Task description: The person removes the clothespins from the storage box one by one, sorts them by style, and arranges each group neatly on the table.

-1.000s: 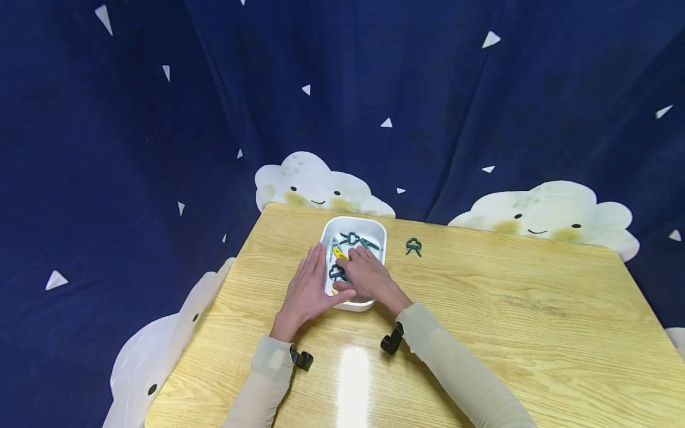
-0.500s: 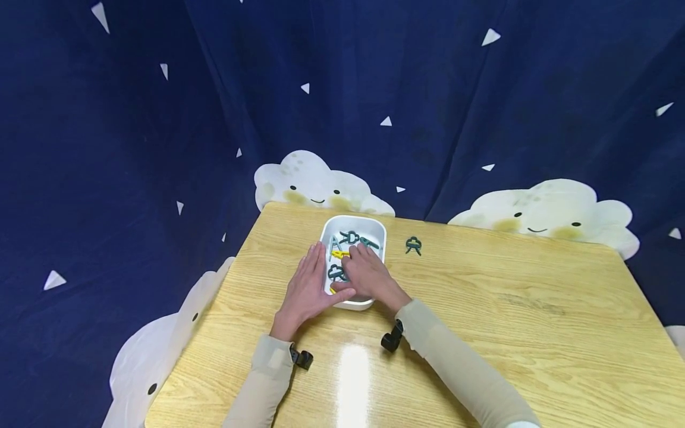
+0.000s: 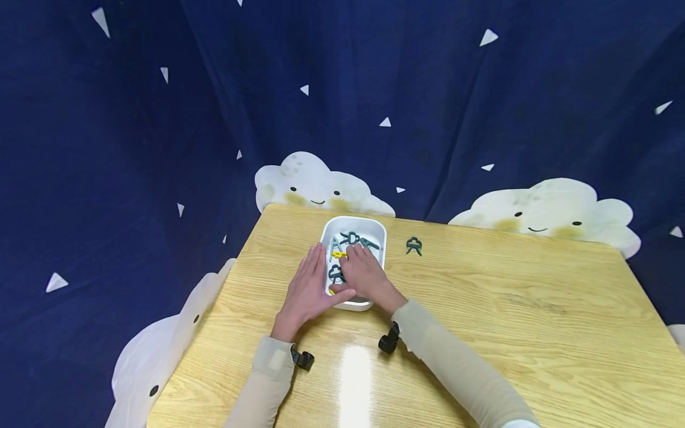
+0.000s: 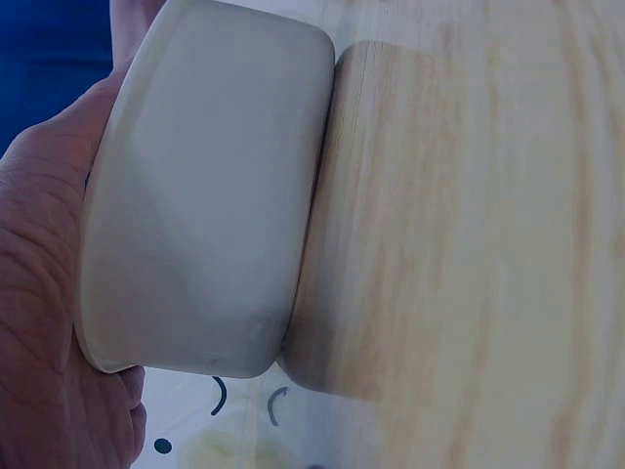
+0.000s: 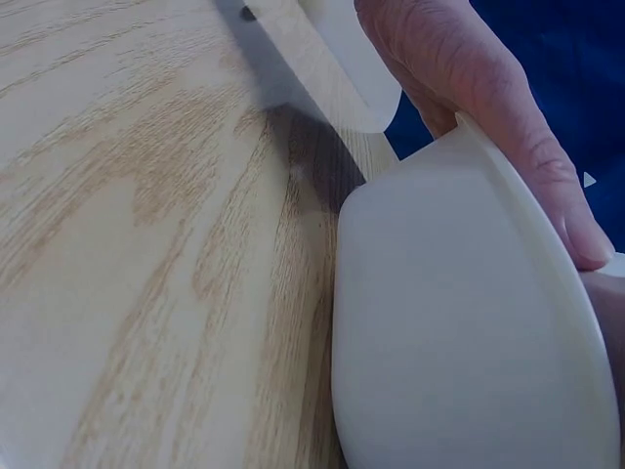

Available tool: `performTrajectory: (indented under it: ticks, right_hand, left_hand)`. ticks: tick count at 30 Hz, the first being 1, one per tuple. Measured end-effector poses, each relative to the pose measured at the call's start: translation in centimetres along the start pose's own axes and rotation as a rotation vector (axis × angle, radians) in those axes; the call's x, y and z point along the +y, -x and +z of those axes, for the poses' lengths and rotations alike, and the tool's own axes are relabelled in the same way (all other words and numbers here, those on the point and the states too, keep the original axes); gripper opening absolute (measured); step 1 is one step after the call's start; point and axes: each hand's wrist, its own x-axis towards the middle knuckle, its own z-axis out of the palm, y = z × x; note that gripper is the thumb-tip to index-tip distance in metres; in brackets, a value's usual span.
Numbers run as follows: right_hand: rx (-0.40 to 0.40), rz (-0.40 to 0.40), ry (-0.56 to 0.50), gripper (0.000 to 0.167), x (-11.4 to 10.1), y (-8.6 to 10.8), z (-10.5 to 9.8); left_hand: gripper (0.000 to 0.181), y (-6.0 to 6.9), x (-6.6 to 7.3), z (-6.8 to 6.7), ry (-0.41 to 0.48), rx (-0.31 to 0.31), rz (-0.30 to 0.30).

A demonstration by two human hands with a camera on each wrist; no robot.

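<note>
In the head view a white bin (image 3: 355,219) holds several small spring clamps. My left hand (image 3: 305,289) rests along its left side with straight fingers, the thumb lying over the near rim. My right hand (image 3: 365,274) reaches down inside, fingers bent and tips hidden. Right at its index finger is a yellow clamp (image 3: 339,254), partly covered. A dark green clamp (image 3: 336,274) lies left of that hand, with a bit of yellow (image 3: 332,291) below. Farther back are a pale green clamp (image 3: 334,245) and dark green clamps (image 3: 350,238). The left thumb (image 5: 547,166) crosses the rim in the right wrist view.
Another dark green clamp (image 3: 414,245) stands on the wooden table (image 3: 508,333), right of the bin. A dark blue curtain (image 3: 342,89) with clouds hangs behind the table's far edge. Each wrist wears a small black camera (image 3: 305,360).
The yellow clamp has turned from slanted to nearly level at the right fingers. The right hand has shifted slightly left over it. The left hand and bin have stayed in place.
</note>
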Motion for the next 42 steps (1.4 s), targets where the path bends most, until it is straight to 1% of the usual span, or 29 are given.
performTrajectory:
  ticks: [7, 14, 20, 25, 30, 34, 38, 42]
  right_hand:
    - [0.008, 0.010, -0.003, 0.075, 0.0, 0.0, -0.1]
    - [0.082, 0.047, -0.047, 0.077, 0.1, 0.0, 0.1]
    - [0.123, 0.091, -0.065, 0.076, 0.1, 0.2, 0.2]
    - [0.127, 0.094, -0.092, 0.073, 0.2, 0.3, 0.0]
    - [0.113, 0.079, -0.119, 0.070, 0.4, 0.4, -0.2]
    - [0.066, 0.042, -0.130, 0.061, 0.6, 0.4, -0.4]
    - [0.010, -0.010, -0.151, 0.044, 0.8, 0.5, -0.6]
    - [0.006, -0.037, -0.180, 0.026, 0.9, 0.5, -0.8]
  left_hand:
    - [0.131, -0.1, 0.0, 0.0, -0.002, -0.004, -0.007]
    - [0.130, -0.1, 0.0, 0.0, -0.003, -0.015, -0.007]
    - [0.131, 0.0, 0.0, 0.1, 0.001, -0.021, -0.009]
    - [0.132, 0.1, 0.0, 0.2, 0.001, -0.030, -0.018]
    - [0.131, 0.1, -0.1, 0.2, 0.005, -0.019, -0.011]
    - [0.130, 0.0, -0.1, 0.2, 0.004, -0.017, -0.006]
    - [0.130, 0.0, -0.1, 0.2, -0.004, -0.021, -0.007]
    - [0.131, -0.1, 0.0, 0.0, -0.005, -0.023, -0.012]
